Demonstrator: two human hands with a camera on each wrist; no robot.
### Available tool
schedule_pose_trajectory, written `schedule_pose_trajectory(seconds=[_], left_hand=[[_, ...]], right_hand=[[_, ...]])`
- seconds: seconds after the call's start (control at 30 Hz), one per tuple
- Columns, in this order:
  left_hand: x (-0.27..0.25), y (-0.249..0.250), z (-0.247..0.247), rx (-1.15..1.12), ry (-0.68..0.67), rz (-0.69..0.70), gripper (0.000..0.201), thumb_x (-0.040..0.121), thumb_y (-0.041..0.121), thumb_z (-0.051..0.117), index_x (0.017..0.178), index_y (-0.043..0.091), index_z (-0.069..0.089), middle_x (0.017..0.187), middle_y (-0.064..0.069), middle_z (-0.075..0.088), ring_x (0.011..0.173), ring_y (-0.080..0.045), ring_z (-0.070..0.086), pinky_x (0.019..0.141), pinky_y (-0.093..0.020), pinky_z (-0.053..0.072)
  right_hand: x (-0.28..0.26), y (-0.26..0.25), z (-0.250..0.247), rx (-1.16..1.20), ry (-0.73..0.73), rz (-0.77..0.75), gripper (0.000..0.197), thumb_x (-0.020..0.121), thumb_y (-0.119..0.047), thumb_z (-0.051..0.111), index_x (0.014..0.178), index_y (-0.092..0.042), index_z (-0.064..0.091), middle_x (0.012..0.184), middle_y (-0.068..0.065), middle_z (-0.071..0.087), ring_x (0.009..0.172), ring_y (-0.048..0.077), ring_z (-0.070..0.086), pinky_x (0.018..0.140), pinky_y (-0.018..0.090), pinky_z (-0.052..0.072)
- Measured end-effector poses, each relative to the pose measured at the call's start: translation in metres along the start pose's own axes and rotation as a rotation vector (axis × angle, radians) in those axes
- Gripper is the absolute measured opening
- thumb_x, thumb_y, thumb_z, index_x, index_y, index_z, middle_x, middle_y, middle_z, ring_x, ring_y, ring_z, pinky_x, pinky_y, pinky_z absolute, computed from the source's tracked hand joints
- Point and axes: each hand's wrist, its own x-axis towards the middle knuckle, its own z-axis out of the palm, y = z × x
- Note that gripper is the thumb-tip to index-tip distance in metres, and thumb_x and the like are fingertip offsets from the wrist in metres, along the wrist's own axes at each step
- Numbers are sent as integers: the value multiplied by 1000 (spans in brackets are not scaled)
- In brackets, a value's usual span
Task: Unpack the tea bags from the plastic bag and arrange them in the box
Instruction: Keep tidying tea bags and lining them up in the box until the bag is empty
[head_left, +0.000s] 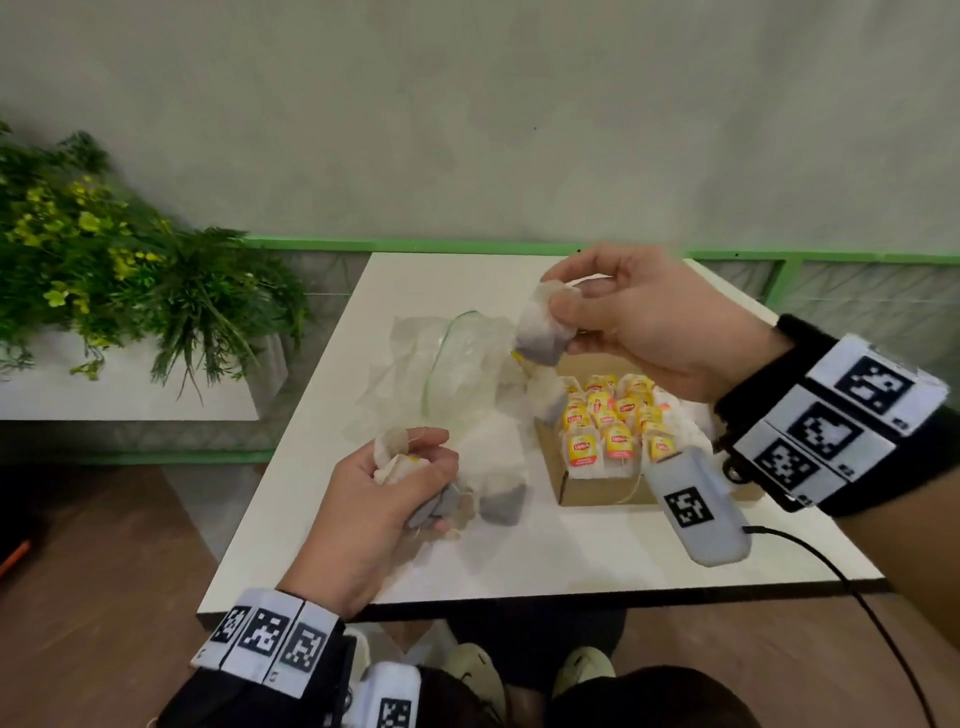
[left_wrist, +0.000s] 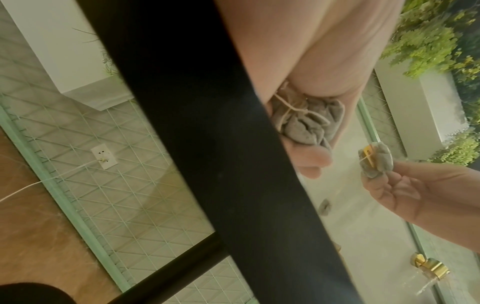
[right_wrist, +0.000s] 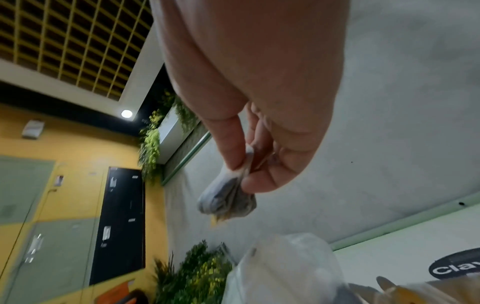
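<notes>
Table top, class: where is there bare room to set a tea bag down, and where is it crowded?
Bare patches on the table: the near strip between its front edge and the box, and the far edge behind the plastic bag. Crowded: the middle, where the plastic bag, loose tea bags and the left hand sit, and the box, packed with tagged bags.

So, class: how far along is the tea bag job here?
Done: rows of tea bags stand in the box. In hand: the right hand and left hand each hold bags. Left: loose bags beside the plastic bag.
</notes>
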Motion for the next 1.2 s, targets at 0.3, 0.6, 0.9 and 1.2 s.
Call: schedule_pose_trajectory(seconds=[0.3,0.6,0.9,1.2], left_hand=[[-6,-2,8,227,-22,136,25,79,8,82,101,17,76,95,-3,74,77,-18,63,66,-32,52],[-5,0,4,116,77,67,17,81,24,81,91,11,74,77,-15,53,64,-27,51,65,-44,42],[-5,-2,4,42,94,71,11,98,10,62,91,5,68,54,-6,26,48,-19,42,55,-31,38],[-9,4,14,67,160,80,16,95,9,62,87,-1,70,81,-53,38,79,-35,41,53,-23,56]], right_hand=[[-4,11,46,-54,-233,3,15,89,2,69,104,2,68,80,15,68,76,22,65,70,33,58],[7,-1,20,-652,-158,-252,19,87,-8,73,101,-21,70,81,-1,74,65,4,62,64,16,46],[3,-5,-32,-804,-119,-223,15,89,-8,72,98,-20,73,81,-3,75,56,-3,59,56,6,42],[-2,-1,-134,-509,176,-104,9,91,-2,69,90,-10,70,78,7,67,64,10,62,61,21,55]])
